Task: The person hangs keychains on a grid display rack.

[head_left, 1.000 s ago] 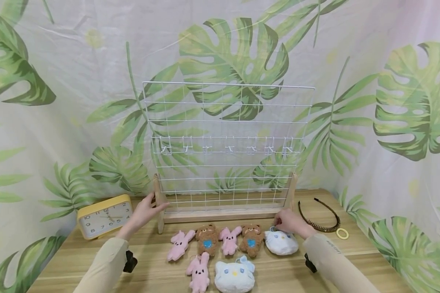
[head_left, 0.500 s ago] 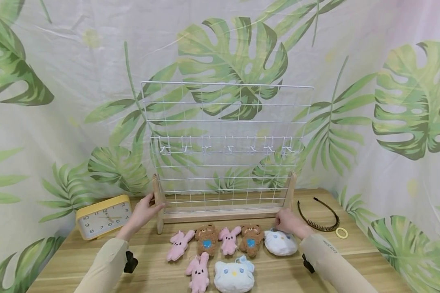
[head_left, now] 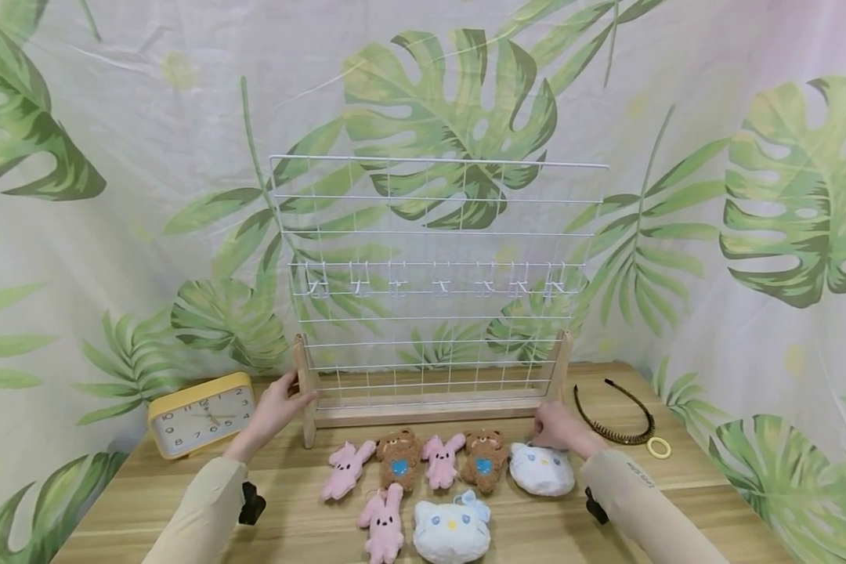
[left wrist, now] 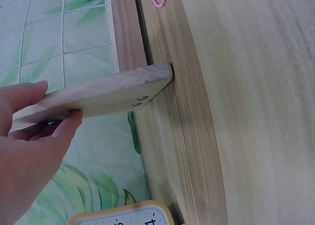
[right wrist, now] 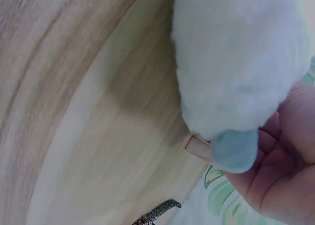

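My left hand point(head_left: 280, 409) grips the left wooden upright point(left wrist: 113, 89) of a white wire grid rack point(head_left: 437, 317), thumb on one face and fingers on the other. At the rack's right foot my right hand point(head_left: 558, 428) has its fingers curled at the top of a white cat plush point(head_left: 543, 471). The right wrist view shows that plush point(right wrist: 241, 57) large, a pale blue bow point(right wrist: 236, 151) beside the curled fingers; the fingertips are hidden. Several white hooks point(head_left: 440, 287) hang in a row across the grid.
In front of the rack lie pink rabbit plushes point(head_left: 348, 470), brown bear plushes point(head_left: 399, 460) and a second white cat plush point(head_left: 452, 531). A yellow clock point(head_left: 202, 415) stands left; a headband point(head_left: 616, 415) and a yellow ring point(head_left: 659, 448) lie right. A leaf-print curtain hangs behind.
My right hand has shifted slightly to the right at the top of the white cat plush, with its fingers drawn in more. The left hand keeps its grip on the upright.
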The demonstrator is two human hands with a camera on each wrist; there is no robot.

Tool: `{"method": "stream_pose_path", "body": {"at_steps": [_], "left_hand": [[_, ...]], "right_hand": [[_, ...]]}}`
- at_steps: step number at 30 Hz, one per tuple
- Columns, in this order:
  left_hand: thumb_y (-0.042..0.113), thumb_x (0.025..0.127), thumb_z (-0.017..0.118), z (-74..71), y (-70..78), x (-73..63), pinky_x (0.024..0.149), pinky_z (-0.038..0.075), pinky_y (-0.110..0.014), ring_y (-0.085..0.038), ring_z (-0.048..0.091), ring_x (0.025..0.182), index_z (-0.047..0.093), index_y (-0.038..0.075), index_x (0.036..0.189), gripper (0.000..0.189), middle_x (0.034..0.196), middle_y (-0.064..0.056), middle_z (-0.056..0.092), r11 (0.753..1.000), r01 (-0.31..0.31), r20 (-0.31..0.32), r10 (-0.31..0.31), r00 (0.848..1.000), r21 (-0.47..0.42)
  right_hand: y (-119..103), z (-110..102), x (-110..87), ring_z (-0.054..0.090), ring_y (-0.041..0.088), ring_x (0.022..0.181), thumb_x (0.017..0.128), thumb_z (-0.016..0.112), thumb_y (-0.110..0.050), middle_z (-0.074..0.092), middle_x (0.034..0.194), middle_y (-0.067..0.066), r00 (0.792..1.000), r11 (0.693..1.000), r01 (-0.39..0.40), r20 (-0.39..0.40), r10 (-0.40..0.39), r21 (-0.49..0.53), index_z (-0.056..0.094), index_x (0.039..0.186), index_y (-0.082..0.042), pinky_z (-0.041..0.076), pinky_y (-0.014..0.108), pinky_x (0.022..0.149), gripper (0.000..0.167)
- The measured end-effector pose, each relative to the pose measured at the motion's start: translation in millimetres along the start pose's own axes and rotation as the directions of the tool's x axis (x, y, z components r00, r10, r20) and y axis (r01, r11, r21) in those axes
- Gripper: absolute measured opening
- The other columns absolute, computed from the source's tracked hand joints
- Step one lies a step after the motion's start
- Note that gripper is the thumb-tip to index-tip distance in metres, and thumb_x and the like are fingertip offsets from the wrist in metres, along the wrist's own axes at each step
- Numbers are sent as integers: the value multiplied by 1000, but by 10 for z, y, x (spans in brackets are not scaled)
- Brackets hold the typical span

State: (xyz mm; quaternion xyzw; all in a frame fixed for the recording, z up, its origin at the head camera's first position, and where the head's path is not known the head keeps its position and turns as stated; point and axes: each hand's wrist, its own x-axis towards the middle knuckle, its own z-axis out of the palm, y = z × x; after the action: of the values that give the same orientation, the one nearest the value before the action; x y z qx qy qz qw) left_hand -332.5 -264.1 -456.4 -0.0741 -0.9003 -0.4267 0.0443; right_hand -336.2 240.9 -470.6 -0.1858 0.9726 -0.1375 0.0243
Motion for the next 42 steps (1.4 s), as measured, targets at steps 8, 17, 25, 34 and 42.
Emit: {"method": "stream_pose_path", "body": {"at_steps": [8,17,25,34,42], "left_hand": [[16,101,56,0,-14,-7,108,47,-58,-51,45,134,32,-14,147,59,144,-38,44,1000,-11,-2,11,1000,-27],[14,101,56,6,-8,-10,106,49,-57,-51,47,133,34,-13,146,57,143,-37,45,999,-24,-9,24,1000,-32],[13,102,55,13,-3,-30,107,47,-57,-51,45,135,31,-14,148,59,145,-38,42,999,-29,-8,29,1000,-40],[20,102,56,10,-36,-48,108,47,-57,-50,45,135,30,-14,148,63,146,-37,42,999,-38,-13,38,999,-37],[15,102,56,16,-60,-31,107,47,-56,-50,46,134,31,-15,148,61,144,-38,44,998,-53,-28,52,998,-33]], "right_hand": [[36,-49,-66,42,8,58,73,70,2,52,61,-5,998,997,56,-46,-53,59,60,64,-9,35,19,55,17],[65,-205,-185,54,5,66,83,73,0,65,74,1,994,972,106,-46,-99,210,68,83,-3,47,20,58,5],[102,-362,-292,58,2,66,89,69,-5,70,77,3,991,950,130,-63,-117,283,73,86,-4,51,18,57,5],[54,-563,-469,60,2,66,89,68,-8,72,79,6,990,924,130,-93,-104,359,73,91,-3,53,18,57,8],[-28,-731,-595,61,1,72,90,70,-12,71,82,4,984,918,128,-167,-69,375,74,91,-6,56,19,63,8]]}}
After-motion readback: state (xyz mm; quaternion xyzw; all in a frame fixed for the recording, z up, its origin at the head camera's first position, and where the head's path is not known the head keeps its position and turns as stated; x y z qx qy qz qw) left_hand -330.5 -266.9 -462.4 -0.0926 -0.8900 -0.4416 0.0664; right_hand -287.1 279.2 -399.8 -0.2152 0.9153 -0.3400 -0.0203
